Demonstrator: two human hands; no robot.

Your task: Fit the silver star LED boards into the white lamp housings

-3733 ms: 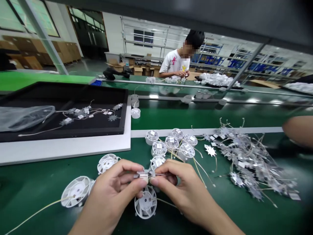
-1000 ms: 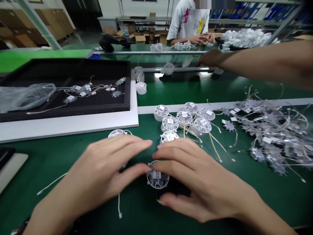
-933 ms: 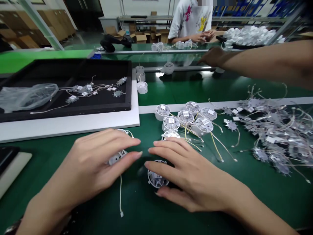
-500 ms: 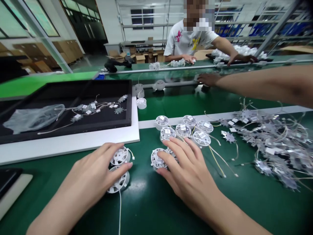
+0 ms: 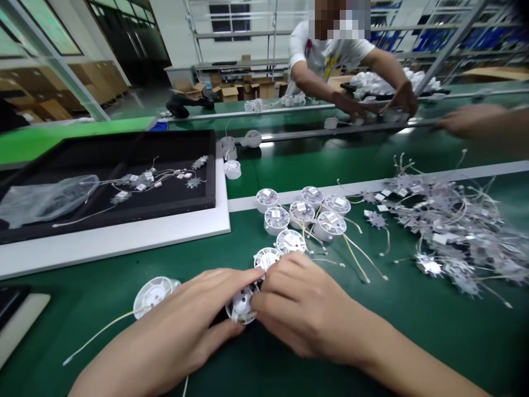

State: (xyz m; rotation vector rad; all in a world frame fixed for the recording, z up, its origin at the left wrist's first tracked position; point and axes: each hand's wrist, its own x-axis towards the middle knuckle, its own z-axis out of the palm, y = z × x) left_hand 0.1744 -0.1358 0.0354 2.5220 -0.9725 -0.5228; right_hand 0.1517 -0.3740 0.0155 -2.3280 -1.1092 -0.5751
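A white round plastic housing (image 5: pixel 242 305) with a spoked rim sits between my two hands, partly covered by fingers. My left hand (image 5: pixel 206 320) grips it from the left, thumb at its near edge and index finger along its far side. The curled fingers of my right hand (image 5: pixel 300 309) press on its right edge; whatever may be under those fingertips is hidden. Just beyond stand two labelled housings (image 5: pixel 291 241), near my right knuckles. Another housing (image 5: pixel 154 296), with a cable running toward me, lies left of my left wrist.
Several labelled housings (image 5: pixel 301 212) with cables stand beyond my hands. A heap of star-shaped boards (image 5: pixel 450 220) with wires spreads at right. A black tray (image 5: pixel 165 212) lies at left. Across the bench a co-worker (image 5: pixel 326 66) reaches forward; another person's hand (image 5: pixel 471 120) shows at right.
My left hand has moved right with one housing, leaving the other behind. My right hand has come off the far housings onto this one. The co-worker's arms reach forward; the other person's arm drew back right.
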